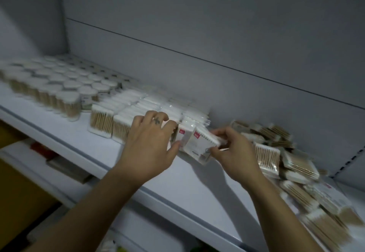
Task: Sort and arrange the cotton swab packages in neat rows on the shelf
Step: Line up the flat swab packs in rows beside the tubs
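Both grips were busy at the middle of the shelf (98,153), near its front edge.

Right grip (235,153): clenched on one swab package (203,143), thumb underneath, fingertips along the top right edge. The package was tilted, red label up and facing me, lower corner down by the shelf surface, and it touched the end package (182,135).

Left grip (152,143): grasping the end package, thumb on the front face, fingers curled over the top. That package stood upright with its red label forward, at the right end of the sorted rows (126,111).

The sorted rows were upright packages packed tight from the middle of the shelf back towards the back panel (217,34). Wooden sticks showed through the front faces, cotton tips on top.

Around them:
- Left part of the shelf: round swab tubs (59,89) with white lids, in rows from the front edge to the back. Blurred, so I got no count.
- Right part of the shelf: loose heap (286,159) of unsorted packages, flat and overlapping at odd angles, from the back panel to the front edge. It sat just behind and beside my right wrist.
- Far right: slotted upright (355,159) of the shelving.
- Below the front edge, left: boxes (67,168) on a lower level, too dark and blurred to identify.

The strip of shelf in front of the rows was bare where my forearms crossed it.
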Demonstrator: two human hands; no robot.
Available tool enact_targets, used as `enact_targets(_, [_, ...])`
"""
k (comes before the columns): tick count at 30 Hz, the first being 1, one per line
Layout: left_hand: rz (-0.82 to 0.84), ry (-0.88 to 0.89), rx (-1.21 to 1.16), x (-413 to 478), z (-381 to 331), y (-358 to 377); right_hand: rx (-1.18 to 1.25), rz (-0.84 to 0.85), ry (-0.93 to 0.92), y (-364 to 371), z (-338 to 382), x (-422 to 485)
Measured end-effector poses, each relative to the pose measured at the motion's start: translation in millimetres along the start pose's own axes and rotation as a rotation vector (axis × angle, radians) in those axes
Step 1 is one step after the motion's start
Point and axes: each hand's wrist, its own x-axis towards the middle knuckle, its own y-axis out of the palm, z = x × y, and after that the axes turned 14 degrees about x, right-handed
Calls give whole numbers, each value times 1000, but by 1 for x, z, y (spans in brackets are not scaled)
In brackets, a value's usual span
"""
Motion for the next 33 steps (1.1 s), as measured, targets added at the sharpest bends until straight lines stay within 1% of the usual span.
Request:
enact_targets(2, [71,20,33,-3,18,4,-73,-1,-43,20,0,1])
enact_targets(4, [95,61,41,-5,23,6,-163,-27,-106,30,0,3])
enact_targets(7, [114,98,56,-1,29,7,-425,-47,-203,45,2,9])
enact_targets(9, [129,114,71,0,30,9,-549,-30,-193,53,1,11])
enact_targets(13, [125,93,-19,-7,32,11,-663,-57,-215,67,3,11])
enact_targets(16, [71,66,-100,-10,25,7,-746,-31,-246,68,5,12])
enact_targets(19, [35,113,-137,-9,5,4,-731,-30,-248,53,6,9])
enact_targets(21, [43,170,-175,-9,-12,6,-708,-73,-213,38,4,3])
enact_targets(23, [85,224,-205,-9,-29,13,-693,-110,-138,18,-3,-4])
enact_targets(28, [158,311,-255,-5,-74,31,-705,-245,174,-47,-30,-15])
enact_targets(31, [218,321,-266,4,-97,37,-723,-263,262,-69,-44,-14])
enact_targets(33, [244,317,-274,11,-111,38,-758,-231,315,-73,-51,-10])
